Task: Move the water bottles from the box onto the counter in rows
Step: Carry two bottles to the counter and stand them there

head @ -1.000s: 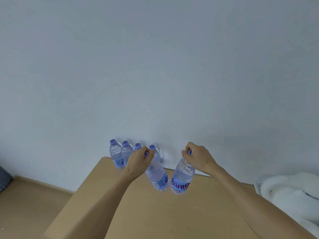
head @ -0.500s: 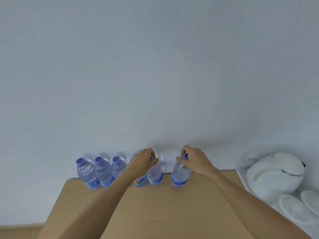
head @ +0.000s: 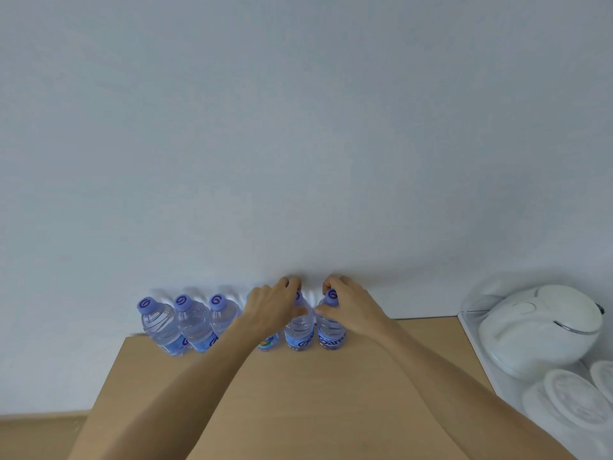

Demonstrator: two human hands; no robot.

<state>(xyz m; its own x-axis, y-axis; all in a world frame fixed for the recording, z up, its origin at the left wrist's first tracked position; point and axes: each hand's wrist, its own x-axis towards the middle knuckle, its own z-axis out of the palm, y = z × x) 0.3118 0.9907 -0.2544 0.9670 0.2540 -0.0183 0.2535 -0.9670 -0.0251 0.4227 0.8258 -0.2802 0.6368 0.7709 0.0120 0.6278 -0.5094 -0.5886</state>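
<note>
Left hand (head: 270,312) grips cap of bottle five (head: 299,330); right hand (head: 353,308) pinches cap of bottle six (head: 331,332). Both stand upright, touching, on counter (head: 315,393) against wall (head: 298,144), ending a six-bottle row.

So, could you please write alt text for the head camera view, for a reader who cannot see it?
Two hands, the left hand and the right hand, each grip the cap end of a water bottle standing in a row of six bottles along the back of a wooden counter against a pale wall. A white kettle sits at the right.
</note>
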